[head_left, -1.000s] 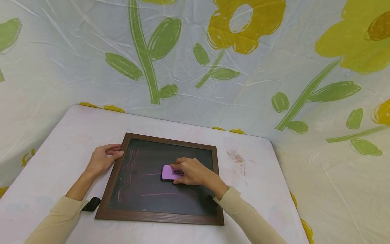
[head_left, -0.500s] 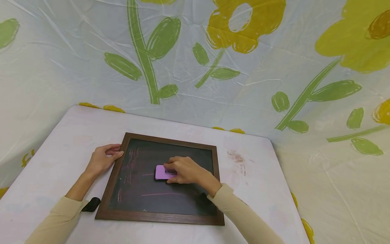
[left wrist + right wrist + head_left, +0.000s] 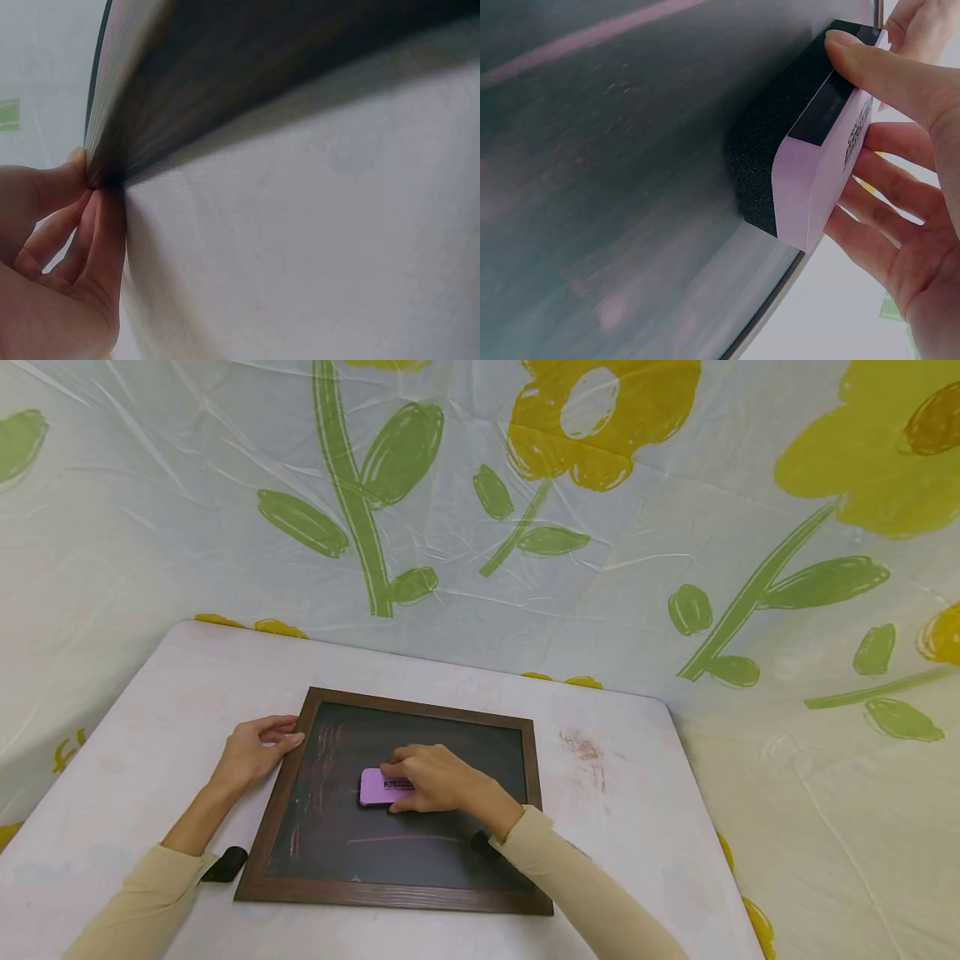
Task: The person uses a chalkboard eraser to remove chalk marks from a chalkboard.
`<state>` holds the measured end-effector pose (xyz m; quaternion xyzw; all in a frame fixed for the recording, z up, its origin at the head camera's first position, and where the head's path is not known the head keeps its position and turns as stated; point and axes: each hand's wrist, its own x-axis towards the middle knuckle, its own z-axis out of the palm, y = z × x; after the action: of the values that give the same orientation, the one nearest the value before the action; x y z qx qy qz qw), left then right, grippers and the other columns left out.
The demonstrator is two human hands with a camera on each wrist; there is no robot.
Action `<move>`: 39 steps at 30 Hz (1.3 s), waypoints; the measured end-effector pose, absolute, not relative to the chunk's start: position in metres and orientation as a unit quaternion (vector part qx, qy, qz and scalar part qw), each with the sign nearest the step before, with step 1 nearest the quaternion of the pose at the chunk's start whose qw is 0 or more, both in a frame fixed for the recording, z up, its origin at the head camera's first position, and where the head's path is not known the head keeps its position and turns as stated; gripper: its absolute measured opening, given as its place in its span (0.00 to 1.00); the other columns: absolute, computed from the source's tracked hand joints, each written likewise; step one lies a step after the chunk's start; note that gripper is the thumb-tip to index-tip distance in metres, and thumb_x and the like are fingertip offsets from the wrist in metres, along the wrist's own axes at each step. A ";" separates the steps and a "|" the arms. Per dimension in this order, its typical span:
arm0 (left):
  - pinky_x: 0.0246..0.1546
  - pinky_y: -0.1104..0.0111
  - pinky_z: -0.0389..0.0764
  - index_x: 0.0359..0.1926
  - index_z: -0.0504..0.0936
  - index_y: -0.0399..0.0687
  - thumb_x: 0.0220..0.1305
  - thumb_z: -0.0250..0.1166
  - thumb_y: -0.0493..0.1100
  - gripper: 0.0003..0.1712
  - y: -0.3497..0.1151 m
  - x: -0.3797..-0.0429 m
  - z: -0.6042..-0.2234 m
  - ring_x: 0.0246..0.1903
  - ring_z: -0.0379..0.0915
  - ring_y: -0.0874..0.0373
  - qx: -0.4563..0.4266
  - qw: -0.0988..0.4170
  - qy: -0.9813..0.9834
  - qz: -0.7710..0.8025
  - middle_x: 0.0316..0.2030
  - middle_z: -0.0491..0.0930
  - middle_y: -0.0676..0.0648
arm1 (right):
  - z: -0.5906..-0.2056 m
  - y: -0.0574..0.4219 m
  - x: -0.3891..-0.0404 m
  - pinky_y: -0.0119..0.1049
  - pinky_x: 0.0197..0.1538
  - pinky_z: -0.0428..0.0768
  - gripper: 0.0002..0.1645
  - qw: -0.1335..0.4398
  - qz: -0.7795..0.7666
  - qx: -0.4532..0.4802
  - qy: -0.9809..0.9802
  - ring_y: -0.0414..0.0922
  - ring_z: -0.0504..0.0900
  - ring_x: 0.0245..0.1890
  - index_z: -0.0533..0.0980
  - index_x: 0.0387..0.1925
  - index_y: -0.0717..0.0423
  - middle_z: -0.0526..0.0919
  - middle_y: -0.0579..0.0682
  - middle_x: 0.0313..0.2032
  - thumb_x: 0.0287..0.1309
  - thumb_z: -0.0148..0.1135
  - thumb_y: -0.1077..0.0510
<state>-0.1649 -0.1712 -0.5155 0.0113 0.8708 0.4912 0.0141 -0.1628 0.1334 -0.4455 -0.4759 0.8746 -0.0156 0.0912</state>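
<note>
A chalkboard [image 3: 450, 752] in a brown wooden frame lies on the white table, with pink chalk lines and smudges on its dark surface. My right hand [image 3: 442, 781] grips a pink eraser [image 3: 378, 786] with a black felt underside, felt down near the board's middle. In the right wrist view the thumb [image 3: 847, 46] lies along one side of the eraser [image 3: 810, 180], fingers on the other. My left hand [image 3: 253, 752] holds the frame's left edge near the upper corner. The left wrist view shows thumb and fingers [image 3: 105, 240] pinching that edge.
A pink chalk line [image 3: 405, 839] runs across the lower board, and smudges [image 3: 322, 760] stand along its left side. Reddish chalk marks [image 3: 583, 747] stain the table [image 3: 622, 827] right of the frame. A flower-printed sheet [image 3: 450, 527] hangs behind the table.
My right hand has slid the eraser leftward across the board, and the upper pink line is now nearly all covered or gone. The left hand and the board stay put.
</note>
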 end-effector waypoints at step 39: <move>0.56 0.41 0.73 0.62 0.77 0.26 0.71 0.68 0.41 0.27 -0.172 -0.165 -0.518 0.52 0.80 0.32 0.022 0.000 0.873 0.488 0.52 0.82 0.27 | -0.441 0.136 -0.161 0.28 0.43 0.82 0.34 0.097 0.020 -0.462 0.881 0.39 0.82 0.44 0.82 0.61 0.52 0.85 0.49 0.49 0.57 0.76 0.40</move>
<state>-0.1654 -0.1720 -0.5179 0.0216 0.8728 0.4875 -0.0001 -0.1607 0.1361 -0.4412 -0.4625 0.8811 0.0203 0.0970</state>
